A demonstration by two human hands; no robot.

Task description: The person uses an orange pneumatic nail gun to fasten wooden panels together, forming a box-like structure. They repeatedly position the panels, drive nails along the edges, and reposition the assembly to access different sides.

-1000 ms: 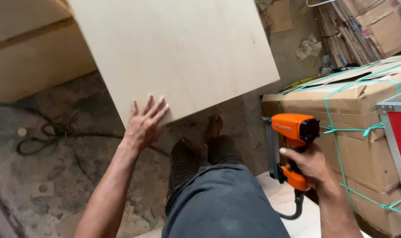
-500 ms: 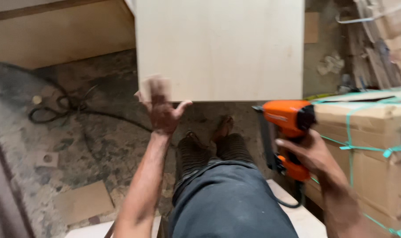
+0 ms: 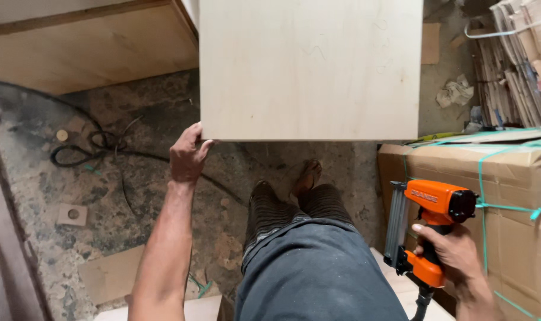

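While the left hand [image 3: 187, 156] grips the near left corner of the pale plywood panel [image 3: 311, 68], fingers curled under its edge and thumb on top, no fastening shows along that edge, so the nailing looks not yet begun on this side. Off to the far left, a bigger plywood box [image 3: 86, 47] shows a warmer, grainier face, and a black hose [image 3: 89, 148] loops over the rough, stained concrete floor [image 3: 133, 202]. At centre the panel is smooth, square-cut and matte, standing just beyond the person's dusty dark-trousered knees [image 3: 300, 208]. To the right, the right hand [image 3: 455, 255] is closed around the grip of an orange pneumatic nailer [image 3: 428, 229], its metal magazine upright, held apart from the panel beside a strapped cardboard carton [image 3: 520, 196].
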